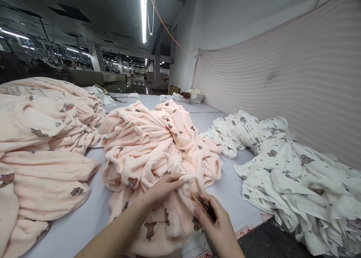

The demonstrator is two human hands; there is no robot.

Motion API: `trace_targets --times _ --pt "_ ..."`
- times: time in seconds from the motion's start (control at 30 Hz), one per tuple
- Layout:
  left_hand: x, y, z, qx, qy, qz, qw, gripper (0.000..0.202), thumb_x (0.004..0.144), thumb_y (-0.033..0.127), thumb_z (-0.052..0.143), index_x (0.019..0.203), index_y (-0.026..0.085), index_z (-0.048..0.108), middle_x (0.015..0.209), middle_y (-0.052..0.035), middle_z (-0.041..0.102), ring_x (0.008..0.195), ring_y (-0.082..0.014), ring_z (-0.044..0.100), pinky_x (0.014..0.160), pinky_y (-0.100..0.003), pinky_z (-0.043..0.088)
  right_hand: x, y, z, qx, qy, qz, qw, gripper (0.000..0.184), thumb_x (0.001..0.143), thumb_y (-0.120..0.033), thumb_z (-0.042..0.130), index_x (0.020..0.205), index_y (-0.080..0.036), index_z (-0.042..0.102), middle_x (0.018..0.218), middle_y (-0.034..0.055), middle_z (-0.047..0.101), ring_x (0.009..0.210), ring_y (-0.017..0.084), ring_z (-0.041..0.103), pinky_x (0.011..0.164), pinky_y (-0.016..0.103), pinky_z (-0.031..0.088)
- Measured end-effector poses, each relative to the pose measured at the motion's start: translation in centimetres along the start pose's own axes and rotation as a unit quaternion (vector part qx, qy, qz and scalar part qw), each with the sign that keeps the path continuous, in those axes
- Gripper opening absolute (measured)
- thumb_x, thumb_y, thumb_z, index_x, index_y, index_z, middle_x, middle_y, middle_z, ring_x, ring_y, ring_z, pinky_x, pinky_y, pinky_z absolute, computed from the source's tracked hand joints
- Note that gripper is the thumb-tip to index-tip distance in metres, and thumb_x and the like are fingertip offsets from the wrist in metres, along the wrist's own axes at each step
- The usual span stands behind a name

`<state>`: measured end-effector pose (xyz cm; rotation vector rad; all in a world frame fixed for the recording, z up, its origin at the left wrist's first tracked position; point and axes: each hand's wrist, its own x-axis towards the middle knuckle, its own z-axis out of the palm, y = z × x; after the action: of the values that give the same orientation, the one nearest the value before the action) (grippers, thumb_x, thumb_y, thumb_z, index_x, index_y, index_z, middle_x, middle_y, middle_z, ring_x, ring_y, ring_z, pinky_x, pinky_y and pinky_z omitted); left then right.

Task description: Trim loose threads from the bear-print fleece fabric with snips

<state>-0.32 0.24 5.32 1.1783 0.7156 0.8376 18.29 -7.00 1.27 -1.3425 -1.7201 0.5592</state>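
A heap of pink plush fabric [135, 137] printed with brown bears lies in front of me. My left hand [166, 188] is closed on a fold at its near side, fingers over the cloth and fingertips partly sunk in it. My right hand [213, 216] is closed around small dark thread snips [201, 201], their tips pointing at the same fold beside my left fingertips. Whether the blades touch the cloth I cannot tell. Part of the fabric hangs toward me below both hands.
More pink fabric [50, 122] is piled at the left. White printed fabric [282, 160] spreads along the right and over the table edge. Small stacks of white cloth [194, 96] stand at the table's far end. A striped pink sheet [282, 73] hangs along the right wall.
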Motion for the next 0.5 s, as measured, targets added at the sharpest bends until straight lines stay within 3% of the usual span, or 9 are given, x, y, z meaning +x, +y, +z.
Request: trace_targets --times 0.1,0.2,0.33,0.5 --pt "1.1 -0.1 -0.4 0.006 -0.017 -0.01 1.0 0.023 0.074 0.035 0.069 0.086 0.015 0.072 0.082 -0.0023 0.069 0.088 -0.0217 0.059 0.086 -0.032 0.042 -2.0 0.7 2.5 0.022 -0.07 -0.007 0.997 0.035 0.068 -0.027 0.069 0.102 -0.02 0.062 0.09 0.0045 0.069 0.081 0.021 0.065 0.071 0.027 0.052" --pt "1.5 -0.4 -0.7 0.006 -0.018 -0.012 1.0 0.025 0.073 0.035 0.071 0.086 0.014 0.072 0.081 -0.002 0.068 0.085 -0.02 0.059 0.083 -0.029 0.042 -2.6 1.0 3.8 0.005 -0.104 -0.006 0.995 0.017 0.074 -0.025 0.062 0.09 -0.019 0.063 0.079 0.0025 0.066 0.074 0.019 0.063 0.067 0.026 0.05" --pt "1.3 -0.7 -1.1 0.002 -0.007 -0.023 1.0 0.029 0.07 0.037 0.073 0.086 0.013 0.072 0.078 -0.0024 0.067 0.083 -0.0204 0.059 0.079 -0.029 0.043 -2.2 1.2 2.7 -0.019 -0.109 -0.033 0.993 0.023 0.083 -0.035 0.053 0.1 -0.022 0.063 0.087 0.0035 0.067 0.08 0.019 0.064 0.069 0.025 0.049" --pt "1.7 -0.8 -0.8 -0.015 0.009 -0.022 1.0 0.03 0.067 0.037 0.076 0.083 0.012 0.073 0.07 -0.0006 0.064 0.07 -0.0149 0.055 0.067 -0.024 0.04 -1.9 0.5 1.9 -0.14 -0.145 -0.032 0.979 0.023 0.082 -0.031 0.057 0.102 -0.029 0.067 0.089 0.0012 0.07 0.08 0.02 0.067 0.065 0.024 0.046"
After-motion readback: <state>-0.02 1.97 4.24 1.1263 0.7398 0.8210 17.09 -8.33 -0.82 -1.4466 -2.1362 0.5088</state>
